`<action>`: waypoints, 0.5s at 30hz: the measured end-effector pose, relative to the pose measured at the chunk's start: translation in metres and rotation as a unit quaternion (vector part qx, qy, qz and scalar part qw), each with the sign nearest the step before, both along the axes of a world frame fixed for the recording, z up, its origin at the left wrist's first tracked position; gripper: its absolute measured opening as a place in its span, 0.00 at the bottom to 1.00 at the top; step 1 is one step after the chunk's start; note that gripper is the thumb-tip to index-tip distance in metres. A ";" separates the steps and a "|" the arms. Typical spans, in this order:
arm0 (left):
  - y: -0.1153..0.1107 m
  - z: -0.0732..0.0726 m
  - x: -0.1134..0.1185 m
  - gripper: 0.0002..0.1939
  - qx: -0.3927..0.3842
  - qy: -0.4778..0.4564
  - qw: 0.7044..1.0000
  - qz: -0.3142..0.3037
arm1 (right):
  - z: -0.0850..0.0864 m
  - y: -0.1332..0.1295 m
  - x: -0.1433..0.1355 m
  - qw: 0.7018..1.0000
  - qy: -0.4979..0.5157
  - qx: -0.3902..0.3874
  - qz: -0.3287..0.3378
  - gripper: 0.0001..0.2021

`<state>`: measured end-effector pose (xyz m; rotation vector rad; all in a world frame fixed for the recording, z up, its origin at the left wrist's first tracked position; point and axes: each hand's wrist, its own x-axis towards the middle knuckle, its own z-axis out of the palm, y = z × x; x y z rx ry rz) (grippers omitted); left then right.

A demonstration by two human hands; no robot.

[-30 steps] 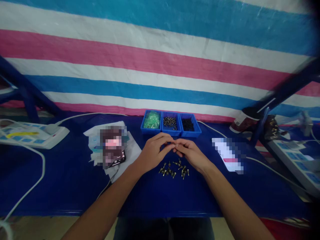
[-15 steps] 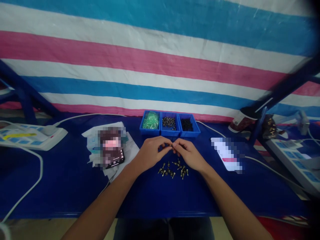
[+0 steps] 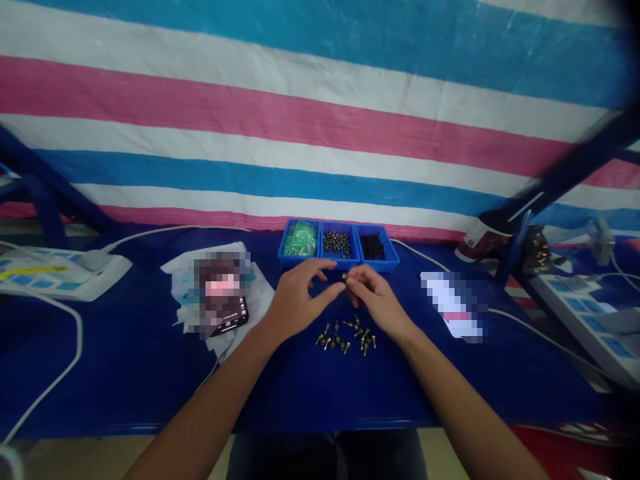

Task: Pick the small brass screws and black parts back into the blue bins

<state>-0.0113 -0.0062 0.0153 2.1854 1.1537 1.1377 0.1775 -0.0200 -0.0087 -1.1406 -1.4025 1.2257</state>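
My left hand point(image 3: 302, 293) is over the blue table with thumb and fingers spread apart, nothing between them. Beside it, my right hand point(image 3: 376, 300) pinches a small brass-coloured metal part point(image 3: 345, 275) that pokes out at its fingertips; most of the part is hidden. Below the hands lies a loose group of small metal parts with dark ends point(image 3: 336, 341). Just beyond the hands stand three joined blue bins: the left bin point(image 3: 300, 261) has green pieces in clear plastic, the middle bin point(image 3: 341, 264) small shiny metal parts, the right bin point(image 3: 378, 265) small black pieces.
To the left, a phone point(image 3: 231, 319) rests on white plastic wrapping point(image 3: 175, 270), near a power strip point(image 3: 103, 277). On the right are a lit phone point(image 3: 450, 303) with a cable, a dark cup point(image 3: 483, 237) and another power strip point(image 3: 585, 320). A striped sheet point(image 3: 320, 120) hangs behind.
My left thumb and fingers have opened and come away from the small metal part. The right hand keeps it pinched. The loose parts on the table look the same.
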 end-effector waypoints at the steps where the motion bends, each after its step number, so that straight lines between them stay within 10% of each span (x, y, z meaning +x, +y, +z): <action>1: 0.002 0.001 -0.002 0.14 0.005 -0.013 0.999 0.030 | -0.001 0.001 -0.001 0.999 0.023 0.006 -0.041 0.16; 5: 0.010 0.005 -0.013 0.08 -0.023 0.008 0.997 0.077 | -0.006 0.006 0.000 0.990 0.039 -0.007 -0.133 0.39; 15: 0.002 0.010 -0.032 0.16 -0.271 0.263 0.901 -0.215 | -0.002 0.009 0.012 0.992 0.040 -0.026 -0.121 0.26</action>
